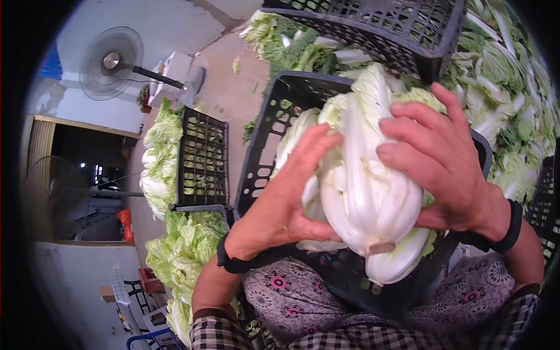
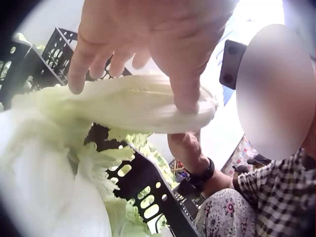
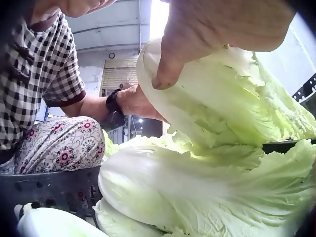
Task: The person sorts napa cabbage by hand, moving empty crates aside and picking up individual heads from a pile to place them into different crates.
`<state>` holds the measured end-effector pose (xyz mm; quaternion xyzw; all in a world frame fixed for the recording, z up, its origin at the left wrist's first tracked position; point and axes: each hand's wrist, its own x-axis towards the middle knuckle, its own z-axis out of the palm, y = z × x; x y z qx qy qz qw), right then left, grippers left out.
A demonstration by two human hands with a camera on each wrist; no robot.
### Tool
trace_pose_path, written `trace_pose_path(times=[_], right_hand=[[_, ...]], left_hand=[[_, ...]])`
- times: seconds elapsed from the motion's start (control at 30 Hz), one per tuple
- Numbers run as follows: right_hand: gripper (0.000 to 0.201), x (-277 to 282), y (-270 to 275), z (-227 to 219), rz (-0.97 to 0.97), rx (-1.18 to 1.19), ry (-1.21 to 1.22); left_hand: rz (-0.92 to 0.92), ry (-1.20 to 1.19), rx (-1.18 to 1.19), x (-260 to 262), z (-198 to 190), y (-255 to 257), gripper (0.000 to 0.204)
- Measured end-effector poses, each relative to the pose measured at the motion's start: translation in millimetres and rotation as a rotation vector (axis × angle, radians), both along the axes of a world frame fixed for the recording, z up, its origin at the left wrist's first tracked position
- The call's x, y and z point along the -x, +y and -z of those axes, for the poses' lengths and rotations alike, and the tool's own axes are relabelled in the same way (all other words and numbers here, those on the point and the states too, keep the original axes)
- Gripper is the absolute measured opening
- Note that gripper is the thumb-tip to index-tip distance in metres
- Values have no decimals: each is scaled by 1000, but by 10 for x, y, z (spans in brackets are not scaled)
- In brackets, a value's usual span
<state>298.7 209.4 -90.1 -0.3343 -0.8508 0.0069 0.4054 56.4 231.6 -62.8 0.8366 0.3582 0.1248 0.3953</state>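
Observation:
A napa cabbage (image 1: pixel 370 192) with a pale base and a cut brown stem end is held between both hands above a black plastic crate (image 1: pixel 252 175). My left hand (image 1: pixel 280 201) grips its left side, the thumb low near the base and the fingers farther up. On the other side my right hand (image 1: pixel 440 163) spreads its bent fingers over the top, with the thumb below. In the right wrist view, the right thumb (image 3: pixel 170 69) presses the white base. More cabbages (image 3: pixel 163 187) lie in the crate underneath the held one.
Another black crate (image 1: pixel 373 35) stands at the far edge, beside a heap of cabbages and loose leaves (image 1: pixel 496 87) on the right. To the left is a cabbage-filled crate (image 1: pixel 204 157), with more cabbages (image 1: pixel 181 245) nearer. A standing fan (image 1: pixel 111 61) is farther off.

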Motion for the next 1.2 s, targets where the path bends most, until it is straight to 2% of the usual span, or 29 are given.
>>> trace_pose_path(times=[0.07, 0.13, 0.27, 0.37, 0.47, 0.53, 0.6, 0.67, 0.7, 0.77, 0.87, 0.97, 1.03, 1.13, 1.2], right_hand=[[66, 6, -7, -91, -28, -35, -40], [68, -28, -30, -85, -88, 124, -21], [58, 6, 16, 17, -106, -4, -41], [56, -64, 16, 35, -162, 82, -79], [62, -148, 81, 96, -172, 83, 10], [67, -168, 92, 114, -117, 74, 125], [80, -239, 131, 181, -100, 41, 211], [85, -233, 107, 281, -68, 134, 330], [87, -235, 103, 314, -52, 178, 393], [89, -299, 162, 302, -136, 128, 302], [88, -272, 153, 237, -142, 74, 221], [88, -271, 149, 238, -82, 101, 179], [88, -281, 125, 246, -16, 146, 155], [95, -202, 74, 354, 4, 266, 595], [98, -416, -57, 418, 207, 399, 530]], left_hand=[[67, 65, -26, 11, -15, 6, 106], [72, 63, -126, -23, -1, -29, 101], [146, 56, -308, -36, 28, -72, 95], [195, 1, -252, 2, 17, 0, 91], [5, 33, -177, 236, -103, 138, 90], [-199, 207, -365, 569, 49, 317, 85], [-394, 337, -404, 969, 337, 427, 80], [-483, 399, -402, 1488, 856, 491, 68], [-564, 315, -236, 1593, 949, 481, 62], [-710, 139, 105, 1696, 1073, 473, 51], [-709, 80, 122, 1704, 1125, 523, 35], [-729, -10, 143, 1731, 1189, 522, 30], [-753, 38, 122, 1710, 1173, 523, 29], [-764, 50, 111, 1723, 1205, 530, 28], [-767, 43, 115, 1709, 1187, 531, 28]])
